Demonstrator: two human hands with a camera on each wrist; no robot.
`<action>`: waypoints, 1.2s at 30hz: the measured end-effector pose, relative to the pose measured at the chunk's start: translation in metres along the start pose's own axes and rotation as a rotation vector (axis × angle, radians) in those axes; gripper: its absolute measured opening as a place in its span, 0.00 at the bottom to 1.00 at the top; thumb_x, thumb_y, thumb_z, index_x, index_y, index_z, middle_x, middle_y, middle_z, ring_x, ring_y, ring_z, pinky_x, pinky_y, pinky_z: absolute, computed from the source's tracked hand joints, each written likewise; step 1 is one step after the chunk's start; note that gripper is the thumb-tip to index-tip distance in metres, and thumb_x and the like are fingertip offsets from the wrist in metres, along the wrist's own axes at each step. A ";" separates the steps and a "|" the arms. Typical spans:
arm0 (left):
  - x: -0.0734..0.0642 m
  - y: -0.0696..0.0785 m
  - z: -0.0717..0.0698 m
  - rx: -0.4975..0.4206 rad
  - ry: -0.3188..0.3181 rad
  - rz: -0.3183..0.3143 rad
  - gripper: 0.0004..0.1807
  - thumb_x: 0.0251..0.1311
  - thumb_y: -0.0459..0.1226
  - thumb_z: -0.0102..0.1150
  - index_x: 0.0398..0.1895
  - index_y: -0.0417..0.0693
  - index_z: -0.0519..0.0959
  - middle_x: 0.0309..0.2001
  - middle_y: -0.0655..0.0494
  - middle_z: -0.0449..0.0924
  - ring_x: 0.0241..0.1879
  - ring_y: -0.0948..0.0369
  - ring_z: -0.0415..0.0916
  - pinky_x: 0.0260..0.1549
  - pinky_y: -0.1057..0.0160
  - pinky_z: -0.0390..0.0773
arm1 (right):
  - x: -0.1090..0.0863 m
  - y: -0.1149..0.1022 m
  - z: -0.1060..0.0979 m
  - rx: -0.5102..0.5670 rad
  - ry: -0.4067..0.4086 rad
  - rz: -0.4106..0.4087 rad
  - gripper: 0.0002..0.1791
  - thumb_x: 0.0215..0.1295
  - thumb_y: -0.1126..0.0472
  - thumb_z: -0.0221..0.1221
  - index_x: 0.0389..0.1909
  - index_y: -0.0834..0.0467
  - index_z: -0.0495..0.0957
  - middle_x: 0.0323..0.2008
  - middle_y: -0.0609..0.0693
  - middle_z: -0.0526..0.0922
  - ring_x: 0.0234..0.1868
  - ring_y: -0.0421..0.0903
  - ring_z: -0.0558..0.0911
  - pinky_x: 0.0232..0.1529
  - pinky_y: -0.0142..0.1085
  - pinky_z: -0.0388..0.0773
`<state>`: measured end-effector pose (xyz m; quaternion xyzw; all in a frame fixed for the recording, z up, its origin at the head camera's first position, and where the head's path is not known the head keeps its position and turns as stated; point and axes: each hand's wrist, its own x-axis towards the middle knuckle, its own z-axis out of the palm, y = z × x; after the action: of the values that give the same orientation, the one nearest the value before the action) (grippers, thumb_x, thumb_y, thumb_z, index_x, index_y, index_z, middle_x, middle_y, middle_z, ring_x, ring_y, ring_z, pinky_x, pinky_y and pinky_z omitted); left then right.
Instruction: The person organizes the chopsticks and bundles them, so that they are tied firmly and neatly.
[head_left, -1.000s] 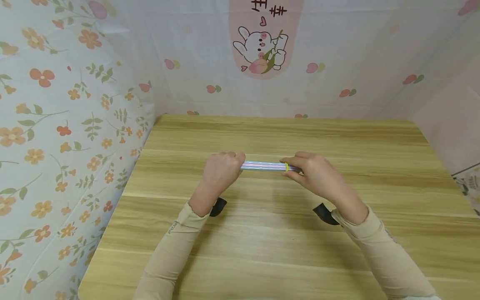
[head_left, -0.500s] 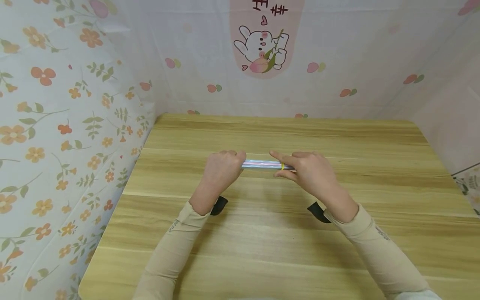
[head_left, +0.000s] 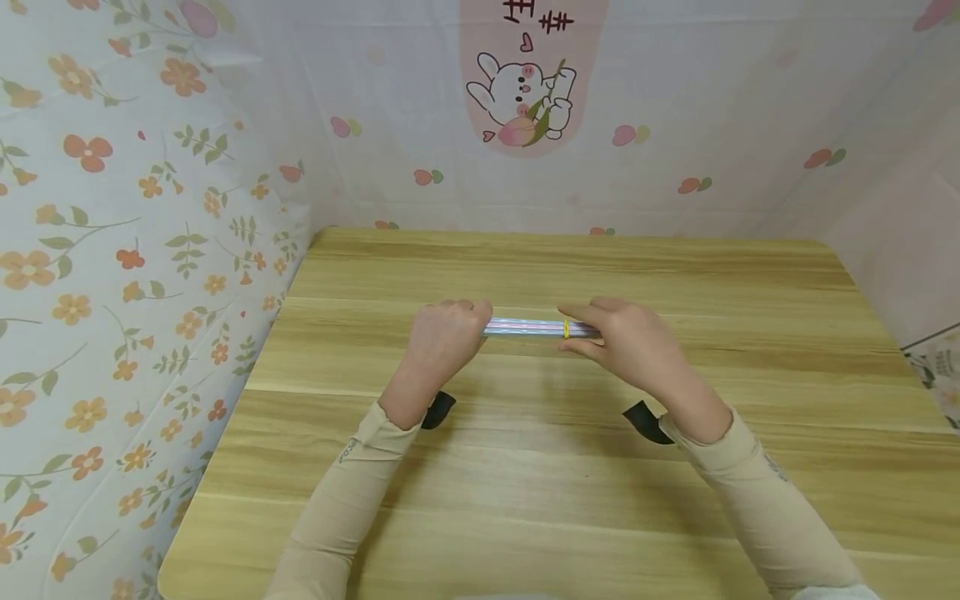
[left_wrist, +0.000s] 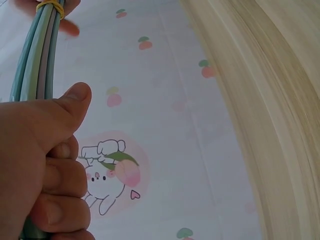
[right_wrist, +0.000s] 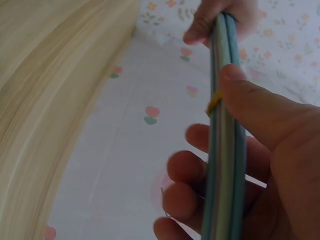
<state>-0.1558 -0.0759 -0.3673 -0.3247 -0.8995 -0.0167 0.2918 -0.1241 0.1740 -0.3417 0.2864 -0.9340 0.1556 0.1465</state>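
A bundle of slim pastel pencils [head_left: 525,327] in teal, green and lilac is held level above the table, between both hands. My left hand [head_left: 446,337] grips its left end in a fist, with the thumb lying along the pencils [left_wrist: 37,60]. A yellow rubber band [head_left: 566,329] circles the bundle towards its right end. There my right hand [head_left: 637,342] holds the pencils, thumb [right_wrist: 250,102] on one side right at the band [right_wrist: 214,101] and fingers curled round the other. The left end of the bundle is hidden inside the left fist.
Below is a wood-grain table [head_left: 525,500]. A white cloth [head_left: 712,100] with a rabbit print hangs behind its far edge, and a flowered cloth [head_left: 150,317] hangs along the left. Black straps [head_left: 647,422] stick out near both wrists.
The right hand slid left along the bundle with its fingers spread, then drew back to the right. The rubber band sits slightly further left than before. The left hand stays in place.
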 end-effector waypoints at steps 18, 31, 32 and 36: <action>-0.001 0.001 0.002 -0.003 -0.009 -0.009 0.20 0.48 0.30 0.67 0.12 0.49 0.64 0.12 0.62 0.48 0.16 0.66 0.43 0.14 0.70 0.44 | 0.004 -0.005 -0.004 0.097 -0.111 -0.018 0.10 0.57 0.63 0.66 0.38 0.62 0.82 0.29 0.49 0.81 0.24 0.38 0.72 0.26 0.33 0.71; 0.000 0.002 0.001 -0.005 -0.010 -0.007 0.19 0.46 0.34 0.71 0.13 0.49 0.68 0.10 0.62 0.55 0.15 0.66 0.46 0.12 0.70 0.46 | 0.007 -0.007 0.003 0.031 -0.057 0.006 0.22 0.54 0.54 0.68 0.52 0.54 0.81 0.27 0.47 0.81 0.20 0.37 0.69 0.21 0.31 0.67; 0.000 0.003 0.001 -0.005 -0.013 -0.007 0.18 0.47 0.34 0.71 0.14 0.49 0.68 0.10 0.61 0.57 0.14 0.66 0.46 0.12 0.70 0.47 | 0.007 -0.007 0.004 0.018 -0.050 0.000 0.23 0.54 0.53 0.68 0.53 0.52 0.81 0.25 0.46 0.80 0.19 0.37 0.68 0.20 0.31 0.65; 0.001 0.004 0.002 0.003 -0.010 0.001 0.14 0.49 0.34 0.69 0.16 0.48 0.72 0.09 0.60 0.64 0.13 0.66 0.48 0.11 0.71 0.49 | 0.008 -0.008 0.007 -0.028 -0.018 -0.023 0.26 0.52 0.50 0.68 0.55 0.48 0.80 0.22 0.45 0.77 0.16 0.37 0.66 0.18 0.30 0.63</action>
<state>-0.1556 -0.0719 -0.3689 -0.3246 -0.9009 -0.0136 0.2877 -0.1268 0.1611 -0.3437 0.2965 -0.9340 0.1381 0.1439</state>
